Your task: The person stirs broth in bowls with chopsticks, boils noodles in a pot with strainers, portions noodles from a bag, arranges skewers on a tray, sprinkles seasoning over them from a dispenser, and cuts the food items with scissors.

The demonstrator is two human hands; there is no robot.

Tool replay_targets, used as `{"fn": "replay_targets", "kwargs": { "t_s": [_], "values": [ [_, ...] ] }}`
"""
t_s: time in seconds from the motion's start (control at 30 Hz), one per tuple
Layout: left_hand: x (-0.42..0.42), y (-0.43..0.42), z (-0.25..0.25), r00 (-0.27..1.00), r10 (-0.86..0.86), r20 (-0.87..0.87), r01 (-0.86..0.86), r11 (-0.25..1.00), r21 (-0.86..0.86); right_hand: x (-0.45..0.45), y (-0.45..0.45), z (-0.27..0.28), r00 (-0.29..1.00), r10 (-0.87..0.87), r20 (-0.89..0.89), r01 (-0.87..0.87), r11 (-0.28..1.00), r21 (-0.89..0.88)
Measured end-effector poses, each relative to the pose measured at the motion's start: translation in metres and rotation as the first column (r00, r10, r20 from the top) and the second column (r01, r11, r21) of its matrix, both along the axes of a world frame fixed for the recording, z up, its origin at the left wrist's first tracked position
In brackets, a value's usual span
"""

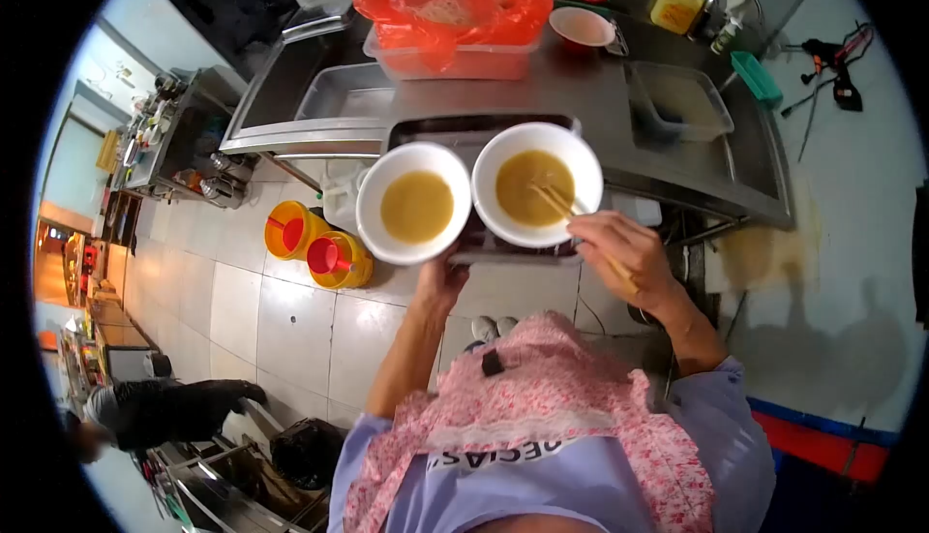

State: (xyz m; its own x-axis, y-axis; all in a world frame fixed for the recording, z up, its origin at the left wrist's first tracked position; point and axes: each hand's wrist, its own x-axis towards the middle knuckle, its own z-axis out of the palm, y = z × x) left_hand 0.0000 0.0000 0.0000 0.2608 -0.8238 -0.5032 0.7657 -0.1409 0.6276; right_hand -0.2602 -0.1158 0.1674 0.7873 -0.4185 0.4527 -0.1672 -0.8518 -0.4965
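Two white bowls of yellowish-brown liquid are side by side over a dark tray. Under the near edge of the left bowl is my left hand, its fingers mostly hidden beneath the bowl and tray. My right hand is closed around a pair of wooden chopsticks, whose tips dip into the liquid of the right bowl. That hand is at the bowl's right near rim.
Behind the tray, a steel counter bears a plastic tub with a red bag, a small bowl and a clear container. Yellow buckets stand on the floor at left. Another person is at lower left.
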Motion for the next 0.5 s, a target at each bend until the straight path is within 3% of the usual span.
{"fn": "replay_targets", "kwargs": {
  "t_s": [0.07, 0.1, 0.2, 0.3, 0.33, 0.43, 0.47, 0.5],
  "values": [
    [-0.007, -0.016, 0.002, 0.997, 0.031, -0.069, -0.019, 0.985, 0.170, -0.009, 0.010, 0.019, 0.997, -0.064, -0.033, 0.068, 0.989, 0.129],
    [0.002, -0.096, -0.003, 0.998, -0.015, -0.054, 0.016, 1.000, 0.015, -0.002, -0.035, 0.017, 0.995, -0.102, 0.019, 0.102, 0.995, -0.004],
    [-0.017, -0.116, -0.018, 0.985, -0.136, -0.107, 0.140, 0.990, 0.025, -0.020, -0.041, 0.000, 0.972, -0.234, 0.030, 0.233, 0.972, 0.016],
    [-0.036, -0.156, -0.030, 0.963, -0.270, 0.006, 0.270, 0.959, -0.085, -0.038, -0.062, -0.006, 0.939, -0.344, 0.026, 0.345, 0.937, -0.062],
    [-0.042, -0.166, -0.021, 0.966, -0.196, -0.170, 0.205, 0.978, 0.035, -0.043, -0.066, -0.006, 0.933, -0.360, 0.008, 0.360, 0.933, -0.025],
    [-0.063, -0.197, -0.037, 0.964, -0.225, -0.143, 0.225, 0.974, -0.017, -0.060, -0.092, -0.012, 0.931, -0.365, 0.022, 0.358, 0.921, 0.152],
    [-0.060, -0.202, -0.040, 0.937, -0.332, -0.110, 0.337, 0.941, 0.028, -0.064, -0.105, -0.015, 0.931, -0.361, 0.052, 0.355, 0.930, 0.099],
    [-0.067, -0.216, -0.041, 0.940, -0.320, -0.116, 0.327, 0.944, 0.047, -0.072, -0.121, -0.017, 0.926, -0.374, 0.042, 0.368, 0.924, 0.105]
  ]
}}
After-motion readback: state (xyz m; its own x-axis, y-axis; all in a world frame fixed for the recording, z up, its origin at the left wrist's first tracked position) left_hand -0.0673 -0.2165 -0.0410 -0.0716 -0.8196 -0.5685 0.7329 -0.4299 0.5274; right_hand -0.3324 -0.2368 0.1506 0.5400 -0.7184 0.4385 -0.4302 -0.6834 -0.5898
